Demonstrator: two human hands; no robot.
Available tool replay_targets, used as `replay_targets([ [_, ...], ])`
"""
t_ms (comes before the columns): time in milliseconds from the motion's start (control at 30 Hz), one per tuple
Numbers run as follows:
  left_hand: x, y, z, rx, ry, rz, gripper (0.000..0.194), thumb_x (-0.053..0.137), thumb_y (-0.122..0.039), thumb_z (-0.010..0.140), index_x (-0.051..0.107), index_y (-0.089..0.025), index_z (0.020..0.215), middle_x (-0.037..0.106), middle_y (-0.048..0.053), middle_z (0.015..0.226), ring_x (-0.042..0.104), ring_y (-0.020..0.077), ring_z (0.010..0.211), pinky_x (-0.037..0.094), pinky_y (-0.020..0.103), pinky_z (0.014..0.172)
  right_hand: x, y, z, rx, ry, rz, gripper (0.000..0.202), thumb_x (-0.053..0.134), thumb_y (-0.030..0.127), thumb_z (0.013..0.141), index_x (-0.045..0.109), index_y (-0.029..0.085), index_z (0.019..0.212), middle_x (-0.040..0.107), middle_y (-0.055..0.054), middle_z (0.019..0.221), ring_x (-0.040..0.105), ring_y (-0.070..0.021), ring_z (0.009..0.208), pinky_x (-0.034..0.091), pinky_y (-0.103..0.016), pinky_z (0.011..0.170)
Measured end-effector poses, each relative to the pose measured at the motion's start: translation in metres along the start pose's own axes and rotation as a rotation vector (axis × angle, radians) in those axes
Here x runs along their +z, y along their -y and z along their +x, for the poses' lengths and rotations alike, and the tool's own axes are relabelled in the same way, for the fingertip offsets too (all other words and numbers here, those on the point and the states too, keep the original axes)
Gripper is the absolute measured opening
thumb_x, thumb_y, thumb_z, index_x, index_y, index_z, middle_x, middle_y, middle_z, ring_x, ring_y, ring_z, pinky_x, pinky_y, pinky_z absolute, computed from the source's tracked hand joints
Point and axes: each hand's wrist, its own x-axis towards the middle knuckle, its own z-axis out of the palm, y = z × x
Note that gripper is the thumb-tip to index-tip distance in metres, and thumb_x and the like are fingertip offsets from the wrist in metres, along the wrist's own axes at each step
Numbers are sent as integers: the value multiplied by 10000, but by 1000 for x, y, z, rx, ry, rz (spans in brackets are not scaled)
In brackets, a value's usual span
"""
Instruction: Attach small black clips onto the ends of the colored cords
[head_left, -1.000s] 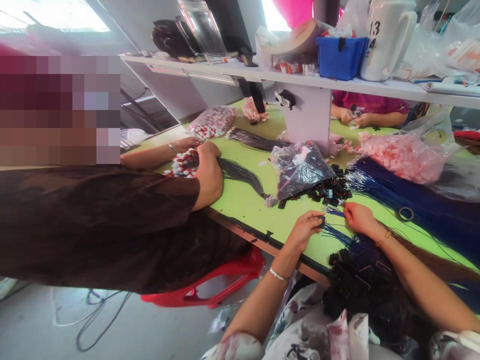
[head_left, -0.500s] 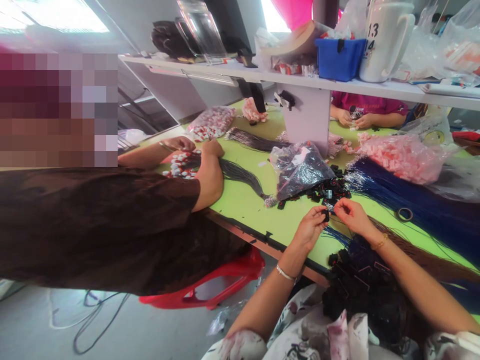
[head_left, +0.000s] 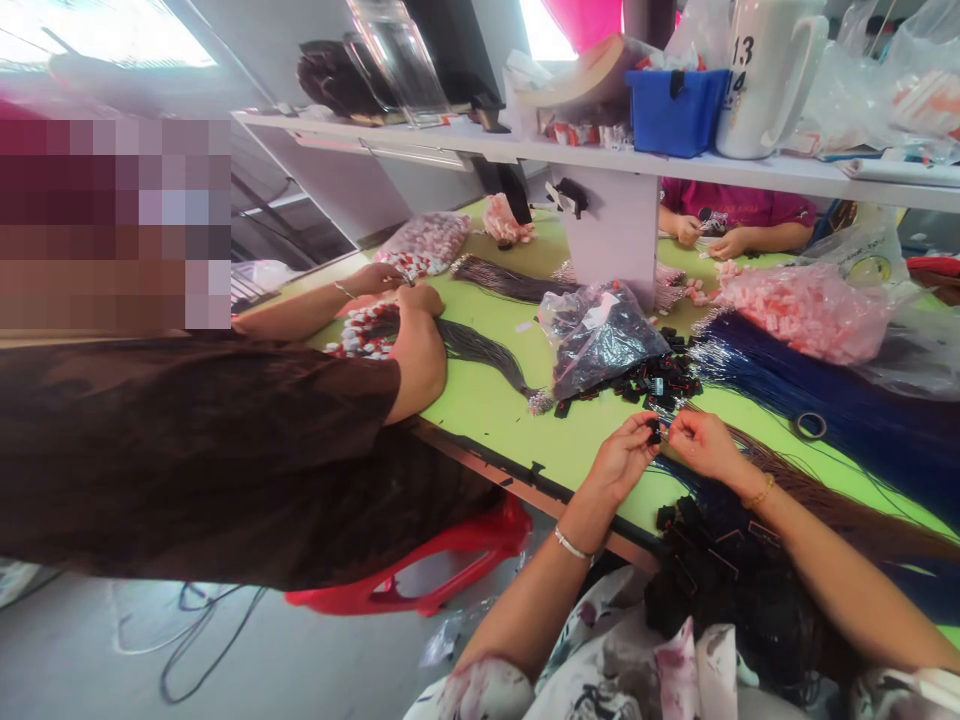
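My left hand (head_left: 624, 455) pinches a small black connector (head_left: 655, 431) above the table's front edge. Just right of it, my right hand (head_left: 703, 442) is closed, its fingertips close to the connector; what they grip is too small to make out, perhaps a thin wire end. Behind both hands lies a pile of black connectors (head_left: 660, 378) beside a clear bag of black parts (head_left: 604, 340). Blue wires (head_left: 679, 475) run under my right hand. More black connectors (head_left: 694, 550) are heaped at my lap.
A person's arms (head_left: 420, 350) work at the left over red-and-white connectors (head_left: 365, 335). Dark blue wires (head_left: 847, 400), a tape roll (head_left: 810, 426) and a bag of pink connectors (head_left: 817, 310) lie right. A shelf (head_left: 585, 157) spans above; another person's hands (head_left: 727, 242) are opposite.
My right hand has turned slightly and its fingertips have come to the black connector. My left hand stays nearly in place. The hands of the person opposite have moved apart a little.
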Motion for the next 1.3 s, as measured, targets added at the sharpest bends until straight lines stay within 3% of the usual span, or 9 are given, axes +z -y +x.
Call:
replay_targets([
  [333, 4, 1, -4, 45, -8, 87, 297, 726, -142, 638, 645, -149, 924, 606, 19, 799, 554, 94, 704, 449, 216, 676, 5, -3, -1, 31, 27, 107, 181, 483, 244, 758, 513, 168, 597, 449, 41, 514, 347, -84, 490, 237, -197, 458],
  [500, 9, 6, -6, 131, -85, 259, 322, 757, -170, 602, 657, -148, 908, 614, 22, 801, 536, 88, 691, 433, 211, 666, 4, -6, 0, 4, 67, 166, 182, 476, 234, 775, 510, 165, 610, 461, 42, 536, 364, -84, 504, 266, -193, 472],
  [600, 10, 8, -5, 127, -117, 246, 314, 752, -184, 599, 664, -148, 898, 604, 19, 775, 532, 89, 679, 430, 216, 655, 0, -5, 0, -52, 90, 124, 195, 461, 230, 805, 537, 161, 640, 494, 35, 565, 382, -86, 520, 284, -197, 496],
  [833, 9, 16, 0, 127, -148, 285, 273, 726, -166, 601, 671, -142, 867, 600, 16, 730, 530, 90, 649, 417, 215, 627, 4, -3, -4, -50, 101, -59, 176, 485, 188, 781, 544, 160, 617, 494, 35, 525, 379, -84, 484, 249, -208, 486],
  [933, 10, 16, 1, 111, -163, 296, 263, 720, -164, 600, 672, -146, 858, 602, 19, 740, 530, 94, 652, 421, 220, 625, -8, -11, 3, -51, 135, -75, 207, 457, 221, 824, 576, 164, 665, 566, 17, 596, 449, -96, 539, 293, -204, 526],
  [1000, 9, 15, 2, 87, -165, 288, 262, 721, -172, 602, 669, -145, 857, 611, 29, 766, 538, 98, 662, 424, 223, 624, -22, -21, 11, 19, 83, -125, 249, 418, 248, 861, 587, 167, 696, 616, -7, 686, 507, -111, 617, 322, -206, 567],
  [1067, 8, 13, 3, 68, -159, 282, 260, 722, -174, 602, 667, -143, 855, 618, 38, 780, 547, 103, 672, 426, 224, 622, -35, -32, 18, 166, 15, -334, 152, 501, 262, 814, 613, 175, 760, 642, -25, 753, 519, -127, 643, 309, -220, 573],
  [1167, 6, 12, 4, 51, -149, 281, 256, 722, -162, 601, 670, -141, 851, 619, 39, 779, 555, 107, 682, 430, 225, 625, -43, -45, 24, 284, 109, -516, 107, 536, 233, 774, 628, 186, 748, 659, -40, 775, 531, -144, 663, 282, -235, 565],
  [1300, 4, 11, 4, 37, -142, 278, 246, 707, -148, 615, 674, -140, 859, 627, 43, 795, 559, 106, 689, 435, 224, 631, -40, -51, 23, 265, 159, -601, 184, 456, 203, 823, 629, 178, 765, 667, -66, 783, 544, -157, 669, 264, -254, 561],
])
